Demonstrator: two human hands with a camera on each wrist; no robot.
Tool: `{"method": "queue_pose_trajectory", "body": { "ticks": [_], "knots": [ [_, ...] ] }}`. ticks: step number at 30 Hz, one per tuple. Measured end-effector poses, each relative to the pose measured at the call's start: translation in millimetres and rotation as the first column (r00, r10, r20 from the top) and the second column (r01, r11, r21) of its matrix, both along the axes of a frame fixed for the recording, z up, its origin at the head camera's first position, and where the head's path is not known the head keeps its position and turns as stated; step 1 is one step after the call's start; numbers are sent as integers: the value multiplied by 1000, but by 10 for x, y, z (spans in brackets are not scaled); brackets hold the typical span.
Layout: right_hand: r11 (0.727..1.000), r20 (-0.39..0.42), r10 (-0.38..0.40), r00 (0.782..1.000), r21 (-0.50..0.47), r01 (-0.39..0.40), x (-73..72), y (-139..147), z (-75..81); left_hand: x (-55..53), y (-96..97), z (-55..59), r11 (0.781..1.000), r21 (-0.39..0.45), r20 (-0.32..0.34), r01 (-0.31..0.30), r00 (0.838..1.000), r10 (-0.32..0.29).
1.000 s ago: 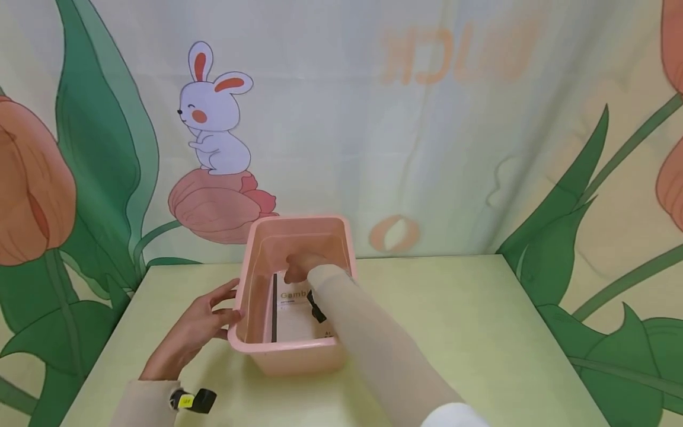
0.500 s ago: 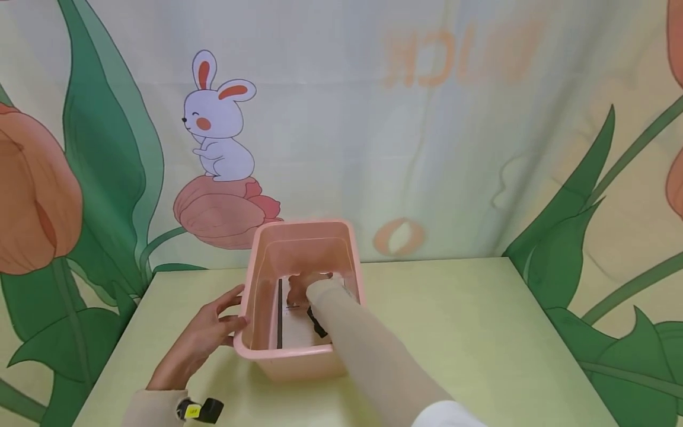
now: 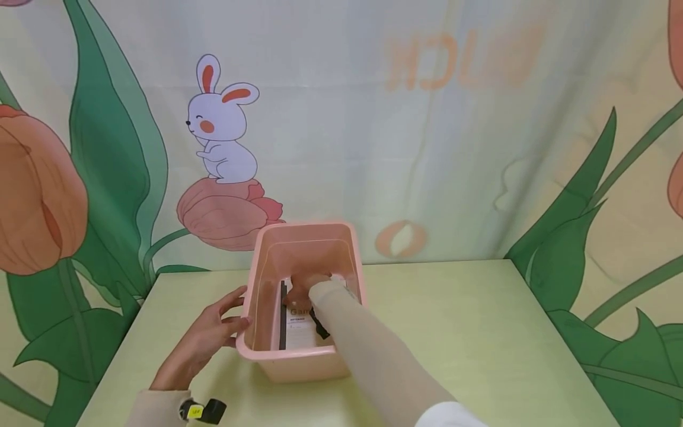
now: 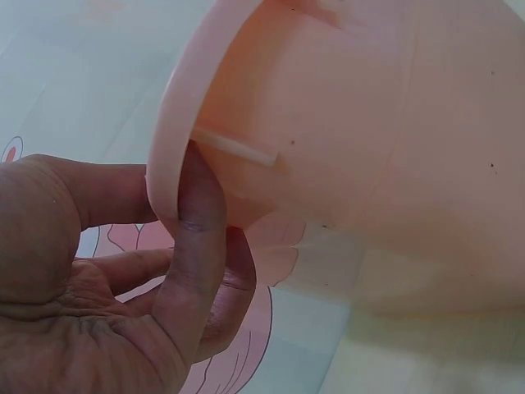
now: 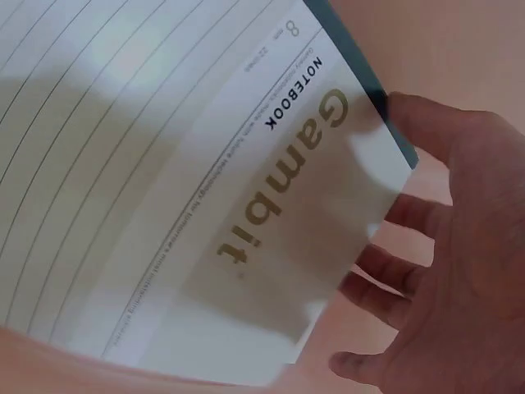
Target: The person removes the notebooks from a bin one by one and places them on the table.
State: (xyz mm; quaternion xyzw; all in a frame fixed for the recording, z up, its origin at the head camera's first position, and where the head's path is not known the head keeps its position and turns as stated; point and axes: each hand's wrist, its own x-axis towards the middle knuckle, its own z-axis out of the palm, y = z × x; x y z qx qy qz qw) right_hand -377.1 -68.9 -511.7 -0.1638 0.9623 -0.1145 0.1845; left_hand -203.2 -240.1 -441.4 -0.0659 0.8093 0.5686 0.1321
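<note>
In the head view, a pink plastic bin (image 3: 292, 370) stands on the table against the backdrop. My left hand (image 3: 213, 326) grips its left rim, and in the left wrist view the fingers and thumb pinch the bin's lip (image 4: 168, 156). My right hand (image 3: 300, 290) reaches down inside the bin, at its far end. A white notebook (image 3: 301, 337) with a dark spine lies there, marked "Gambit". In the right wrist view, the right hand (image 5: 476, 222) holds the notebook (image 5: 189, 189) by its short edge; its fingertips are hidden behind the edge, by the spine.
A pale green table (image 3: 437, 332) stretches to the right of the bin. Behind it hangs a cloth backdrop (image 3: 347, 130) printed with a rabbit and tulips. The right sleeve (image 3: 373, 350) crosses over the bin's right rim.
My right hand has moved down and nearer inside the bin to the notebook. Part of the lettering shows again, and two dark strips now appear at the spine side. The left hand stays on the rim.
</note>
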Motion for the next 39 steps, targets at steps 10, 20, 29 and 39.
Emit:
{"method": "queue_pose_trajectory", "body": {
  "ticks": [10, 20, 29, 39],
  "knots": [
    [999, -15, 12, 1000, -51, -13, 87, -14, 67, 9, -3, -2, 1000, -9, -15, 1, 1000, -1],
    [990, -337, 74, 939, -91, -110, -45, -64, 58, -2, -3, -27, 1000, -6, -14, -1, 1000, 1],
    [983, -544, 129, 829, -40, -179, -5, -90, 396, 7, -30, -13, 1000, -14, -21, 9, 1000, -9],
    [991, -565, 128, 815, 49, -121, 286, 51, 1143, 25, -40, -42, 1000, 3, -28, 22, 999, -22]
  ]
}}
